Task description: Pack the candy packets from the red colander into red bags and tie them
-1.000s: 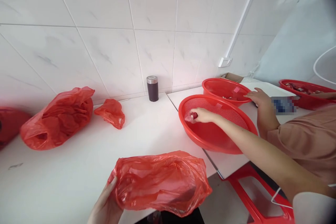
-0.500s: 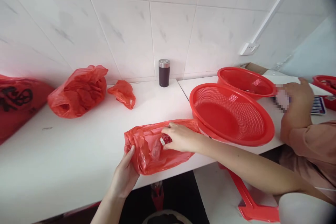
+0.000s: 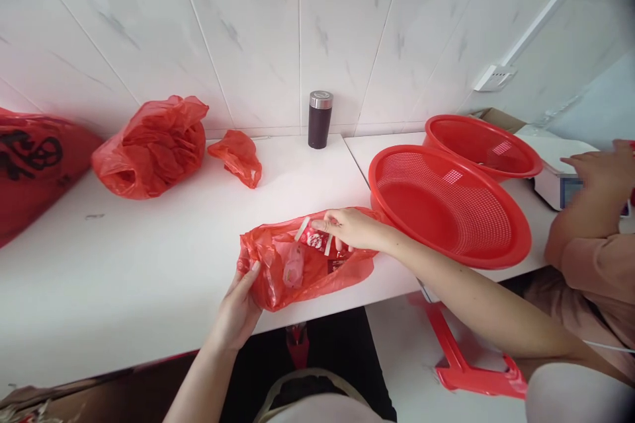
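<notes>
A thin red plastic bag (image 3: pixel 317 287) lies open on the white table, close to its front edge. My left hand (image 3: pixel 243 301) grips the bag's left rim, thumb on the near side. Inside the bag's mouth, my right hand (image 3: pixel 354 228) pinches a small red and white packet (image 3: pixel 316 236) at its right part. A pinkish wrapped piece (image 3: pixel 294 266) rests in the bag to the left of that packet. Under my right hand sits a dark red packet (image 3: pixel 336 266), partly covered by the fingers.
Two red plastic baskets (image 3: pixel 516 238) stand on the right. A dark tumbler (image 3: pixel 319 120) is by the wall. Crumpled red bags (image 3: pixel 153 152) lie at the back left, beside a large red bag (image 3: pixel 40 172). A co-worker's arm (image 3: pixel 590 211) reaches in at far right.
My right hand has shifted slightly right, and more of the red and white packet now shows. A dark red packet has come into sight beneath it. The co-worker's hand has moved right.
</notes>
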Tool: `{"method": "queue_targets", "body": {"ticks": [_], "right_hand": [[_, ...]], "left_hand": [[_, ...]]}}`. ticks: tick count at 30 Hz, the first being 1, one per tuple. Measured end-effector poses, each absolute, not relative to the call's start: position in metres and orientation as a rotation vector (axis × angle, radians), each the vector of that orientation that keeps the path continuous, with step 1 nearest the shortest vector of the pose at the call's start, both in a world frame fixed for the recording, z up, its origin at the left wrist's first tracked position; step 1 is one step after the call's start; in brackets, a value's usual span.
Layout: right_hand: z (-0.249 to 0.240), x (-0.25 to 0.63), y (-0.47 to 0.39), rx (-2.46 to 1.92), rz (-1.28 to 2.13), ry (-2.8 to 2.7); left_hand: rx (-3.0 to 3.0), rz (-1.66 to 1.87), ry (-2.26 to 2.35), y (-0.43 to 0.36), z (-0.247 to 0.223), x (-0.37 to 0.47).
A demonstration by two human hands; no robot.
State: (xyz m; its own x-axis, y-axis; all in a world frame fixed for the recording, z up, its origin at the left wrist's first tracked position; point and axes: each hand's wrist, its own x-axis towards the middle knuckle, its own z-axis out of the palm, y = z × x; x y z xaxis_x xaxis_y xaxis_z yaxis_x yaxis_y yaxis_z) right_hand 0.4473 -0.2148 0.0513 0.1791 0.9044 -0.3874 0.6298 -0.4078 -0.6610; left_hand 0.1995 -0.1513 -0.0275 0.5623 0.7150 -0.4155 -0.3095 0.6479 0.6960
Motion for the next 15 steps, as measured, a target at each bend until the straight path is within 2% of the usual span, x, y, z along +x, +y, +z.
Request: {"method": "queue_targets", "body": {"ticks": [5,8,12,15], "right_hand": [[0.076,0.444,-0.228,-2.009,0.812,-1.618],[0.096,0.467,-0.234,-1.957,0.506,-1.559],[0.093,0.534,-0.240,-2.394,-0.081,-1.343],[0.063,0.573,-0.249,-2.726,0.033,-1.345]], "left_hand": [[0.610,0.645,0.764,-0.153,-0.025,0.199],[0.629,0.654,0.772,-0.157,-0.021,0.200],[0.644,0.639,0.789,-0.165,-0.020,0.202],[0.648,0.631,0.811,-0.169,-0.024,0.203]]}}
